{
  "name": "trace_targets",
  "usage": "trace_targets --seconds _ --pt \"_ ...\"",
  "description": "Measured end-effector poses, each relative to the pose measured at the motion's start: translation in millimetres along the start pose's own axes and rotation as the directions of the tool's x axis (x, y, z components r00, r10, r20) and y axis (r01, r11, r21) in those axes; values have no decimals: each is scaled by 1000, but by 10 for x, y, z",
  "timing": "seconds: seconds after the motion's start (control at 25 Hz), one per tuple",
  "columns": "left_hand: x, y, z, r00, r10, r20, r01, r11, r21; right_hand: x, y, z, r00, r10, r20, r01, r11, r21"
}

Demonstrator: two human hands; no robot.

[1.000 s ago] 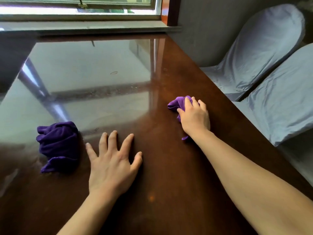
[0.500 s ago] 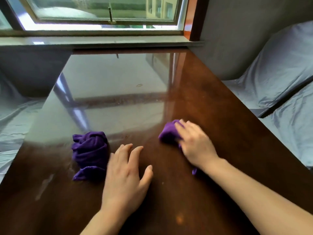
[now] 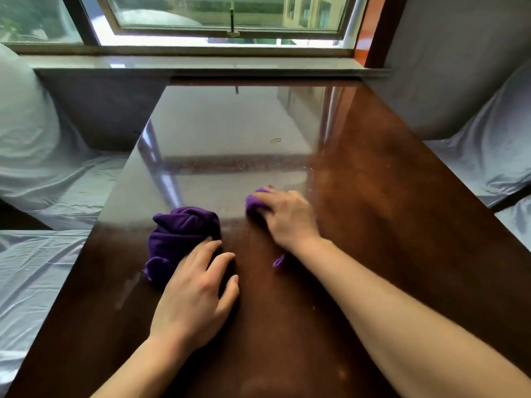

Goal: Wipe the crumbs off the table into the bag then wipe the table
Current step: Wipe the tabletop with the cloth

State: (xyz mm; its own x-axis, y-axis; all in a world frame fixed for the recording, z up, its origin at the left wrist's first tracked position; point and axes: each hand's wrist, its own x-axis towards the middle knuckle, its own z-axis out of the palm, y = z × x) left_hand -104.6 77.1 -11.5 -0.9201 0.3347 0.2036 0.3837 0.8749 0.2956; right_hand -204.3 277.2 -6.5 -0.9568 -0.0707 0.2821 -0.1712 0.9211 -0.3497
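Observation:
A glossy dark brown table (image 3: 373, 225) fills the view. My right hand (image 3: 287, 216) presses a small purple cloth (image 3: 254, 202) onto its middle; a purple corner shows by my wrist. A second crumpled purple cloth (image 3: 178, 234) lies at the left. My left hand (image 3: 198, 288) rests flat on the table with fingers apart, its fingertips touching that cloth's near right edge. A small pale crumb or mark (image 3: 275, 140) lies farther back. No bag is in view.
A window (image 3: 230, 12) and grey sill (image 3: 186, 64) stand beyond the table's far edge. Chairs in pale grey covers flank the table, one at the left (image 3: 37, 168) and another at the right (image 3: 494, 150).
My right hand has slid the small cloth leftward and nearer over the table. My left hand has come up against the crumpled cloth. The view has swung left and tilted up.

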Motion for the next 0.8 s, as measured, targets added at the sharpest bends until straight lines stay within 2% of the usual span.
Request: trace_targets --seconds 0.08,0.2,0.32,0.4,0.44,0.48,0.56,0.64,0.72,0.8 --pt "-9 10 -53 999 5 -52 -7 999 -39 -120 -315 61 994 -97 43 95 994 51" --pt "-138 -28 -183 999 26 -43 -30 993 -110 -471 -477 -35 986 -131 104 120 987 109" --pt "-471 -181 -288 996 87 -30 -90 989 -117 -1179 -472 -229 932 -329 150 305 938 163" --pt "-674 -248 -300 995 91 -31 -94 991 -93 -1464 -348 -300 896 -421 138 404 905 136" --pt "-736 -260 -277 996 80 -29 -82 994 -70 -1410 -255 -295 898 -421 125 413 906 86" --pt "-774 -244 -244 998 54 -17 -54 997 -47 -1262 -200 -276 921 -374 111 374 927 20" --pt "-796 -175 -204 1000 -19 4 19 1000 -16 -814 -267 -171 982 -171 76 177 980 -90" --pt "-791 -154 -179 999 -40 -3 41 999 10 -404 -428 17 999 -12 43 18 987 -162" --pt "-812 -186 -168 999 -39 -23 38 999 -2 -281 -521 135 999 43 25 -38 985 -169" --pt "-824 -214 -186 997 -52 -54 49 997 -51 -516 -565 96 1000 21 18 -18 988 -154"
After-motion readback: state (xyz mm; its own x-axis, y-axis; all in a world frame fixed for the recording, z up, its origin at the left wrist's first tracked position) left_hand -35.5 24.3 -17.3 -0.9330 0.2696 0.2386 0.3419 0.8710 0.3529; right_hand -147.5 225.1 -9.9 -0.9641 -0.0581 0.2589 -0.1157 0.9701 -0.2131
